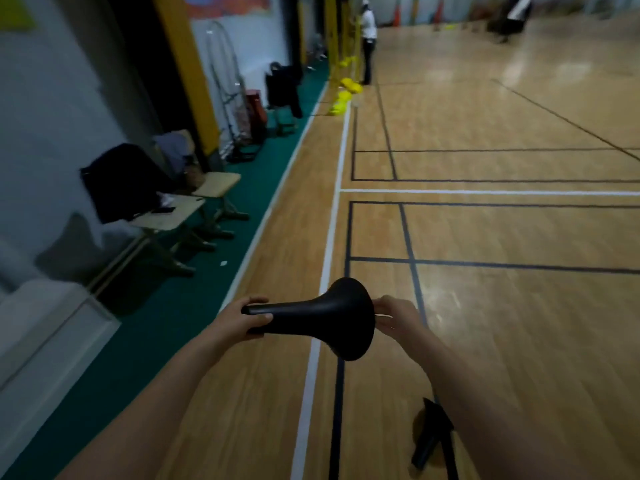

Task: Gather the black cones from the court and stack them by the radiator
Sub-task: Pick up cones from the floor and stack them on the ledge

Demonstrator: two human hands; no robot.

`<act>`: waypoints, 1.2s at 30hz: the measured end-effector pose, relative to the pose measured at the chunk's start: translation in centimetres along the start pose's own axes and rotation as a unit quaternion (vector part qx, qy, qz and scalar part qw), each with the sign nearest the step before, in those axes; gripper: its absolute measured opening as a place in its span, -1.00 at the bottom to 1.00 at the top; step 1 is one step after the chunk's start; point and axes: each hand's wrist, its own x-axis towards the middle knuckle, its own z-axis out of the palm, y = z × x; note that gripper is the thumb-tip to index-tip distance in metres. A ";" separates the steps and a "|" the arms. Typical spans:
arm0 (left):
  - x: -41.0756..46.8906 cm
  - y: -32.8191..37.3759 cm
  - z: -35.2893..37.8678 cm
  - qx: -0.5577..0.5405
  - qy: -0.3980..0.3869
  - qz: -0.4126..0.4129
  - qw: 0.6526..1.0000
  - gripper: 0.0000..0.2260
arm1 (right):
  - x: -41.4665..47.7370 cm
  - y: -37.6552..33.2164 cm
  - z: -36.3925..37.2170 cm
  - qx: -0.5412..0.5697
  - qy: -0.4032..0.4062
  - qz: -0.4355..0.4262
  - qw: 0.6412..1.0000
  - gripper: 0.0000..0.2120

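Chairs (pixel 214 181) stood by the wall. The left hand (pixel 239 322) curled round the thin end of a black cone (pixel 332 317), held sideways above the floor (pixel 519 237). The right hand (pixel 398 317) pinched its wide rim. A second cone (pixel 433 434) lay on the floor under the right arm. A foot might trip on it, or the pinched rim might slip. No words could be read.

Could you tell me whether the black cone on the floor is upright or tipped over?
Tipped over: the floor cone lies on its side on the court, with its narrow end nearest the camera.
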 end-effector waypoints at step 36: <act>-71.5 -41.1 -43.7 -0.244 0.614 -0.171 0.731 -0.68 | -49.7 32.3 75.6 -0.364 -0.637 0.022 0.679 -0.77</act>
